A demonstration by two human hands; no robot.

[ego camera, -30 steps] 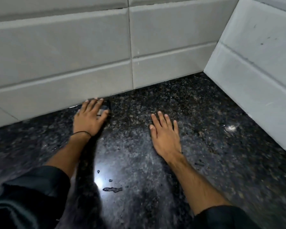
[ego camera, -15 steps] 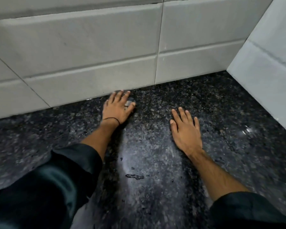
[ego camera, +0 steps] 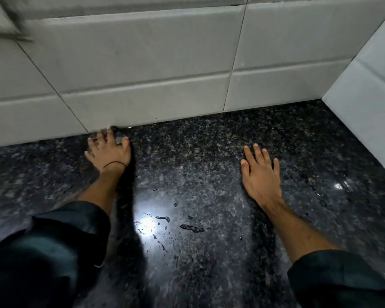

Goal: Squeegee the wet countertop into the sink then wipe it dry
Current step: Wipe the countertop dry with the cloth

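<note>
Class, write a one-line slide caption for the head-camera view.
Right hand flat on the wet black granite countertop, left hand over a small blurred object by the white tiled wall.

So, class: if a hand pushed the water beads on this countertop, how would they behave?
The water beads stand proud on the glossy countertop, so they probably slide easily. Being small and scattered, some would likely smear into streaks.

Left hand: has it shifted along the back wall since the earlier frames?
Yes. The left hand slid left along the wall, away from the vertical grout line towards the slanted grout line.
</note>
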